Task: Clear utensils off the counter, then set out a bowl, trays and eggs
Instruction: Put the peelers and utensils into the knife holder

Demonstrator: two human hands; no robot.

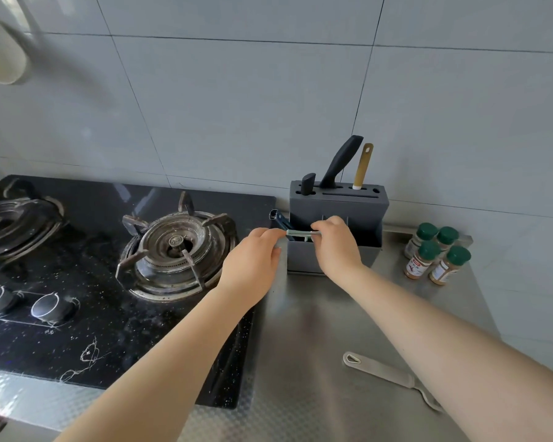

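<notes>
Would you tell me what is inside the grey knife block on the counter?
The knife block holds two black-handled knives and a yellow-handled tool in its top slots; their blades are hidden. Both hands cover most of the front compartment.

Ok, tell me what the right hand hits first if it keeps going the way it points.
The right hand points up and left over the holder, pinching a thin utensil. Going straight on, it would probably meet the blue tool in the holder's front bin first, though depth is unclear.
</notes>
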